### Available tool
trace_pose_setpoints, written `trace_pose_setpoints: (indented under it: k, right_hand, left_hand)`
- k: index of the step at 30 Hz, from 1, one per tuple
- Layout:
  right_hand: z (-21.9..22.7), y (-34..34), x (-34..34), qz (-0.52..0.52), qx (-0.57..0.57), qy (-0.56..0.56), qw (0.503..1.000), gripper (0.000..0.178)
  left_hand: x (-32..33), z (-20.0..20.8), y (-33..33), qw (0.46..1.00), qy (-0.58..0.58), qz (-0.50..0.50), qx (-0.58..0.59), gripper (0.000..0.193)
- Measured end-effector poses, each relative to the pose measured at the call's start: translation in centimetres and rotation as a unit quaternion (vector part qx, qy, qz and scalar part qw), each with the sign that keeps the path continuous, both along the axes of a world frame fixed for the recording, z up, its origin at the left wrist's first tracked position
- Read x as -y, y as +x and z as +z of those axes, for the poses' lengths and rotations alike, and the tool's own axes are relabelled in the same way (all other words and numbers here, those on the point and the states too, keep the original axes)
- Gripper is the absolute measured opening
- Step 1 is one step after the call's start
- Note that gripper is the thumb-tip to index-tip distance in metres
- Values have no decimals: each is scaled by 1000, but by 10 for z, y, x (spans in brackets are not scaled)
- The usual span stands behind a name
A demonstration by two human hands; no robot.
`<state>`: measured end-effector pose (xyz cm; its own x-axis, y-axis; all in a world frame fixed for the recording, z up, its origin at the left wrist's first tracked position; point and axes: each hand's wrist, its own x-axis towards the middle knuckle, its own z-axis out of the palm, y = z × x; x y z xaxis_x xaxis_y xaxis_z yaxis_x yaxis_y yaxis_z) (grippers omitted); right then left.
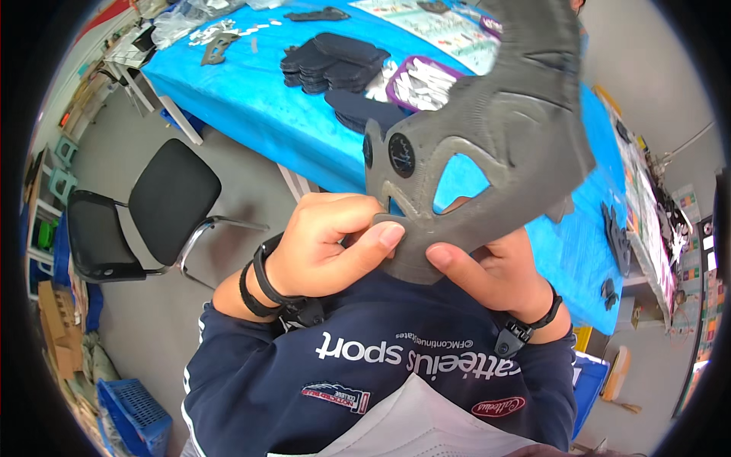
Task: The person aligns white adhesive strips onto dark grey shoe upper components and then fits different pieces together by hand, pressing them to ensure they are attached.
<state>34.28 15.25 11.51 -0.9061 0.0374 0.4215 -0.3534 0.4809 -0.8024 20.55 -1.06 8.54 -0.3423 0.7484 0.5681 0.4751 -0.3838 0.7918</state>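
A dark grey, foam-like mask or headpiece (525,145) with a horn-like upper part is held up in front of my chest. It has a large angular cutout, a smaller one beside my fingers, and round black discs (401,154). My left hand (331,240) pinches its lower edge between thumb and bent fingers. On the other side, my right hand (491,270) grips the lower part with the thumb in front; its fingers are mostly hidden behind the piece. Both wrists carry black bands.
A table under a blue sheet (251,107) stretches beyond my hands. On it lie stacked dark pads (331,61), a purple tray (392,91) of white strips, and dark cut pieces (615,236). Black chairs (175,198) stand to the left, with a blue basket (135,415) lower down.
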Motion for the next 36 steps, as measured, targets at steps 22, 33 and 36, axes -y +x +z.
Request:
trace_pose_setpoints:
  k: [22, 33, 36]
  right_hand:
    - [61, 17, 56, -32, -158, 70, 984, 13]
    - [43, 12, 46, -90, -213, 8, 973, 15]
    - [43, 10, 44, -83, -218, 13, 972, 15]
  left_hand:
    - [33, 53, 26, 954, 227, 145, -133, 14]
    - [11, 48, 27, 946, 242, 190, -105, 23]
    - [10, 48, 30, 954, 235, 173, -69, 22]
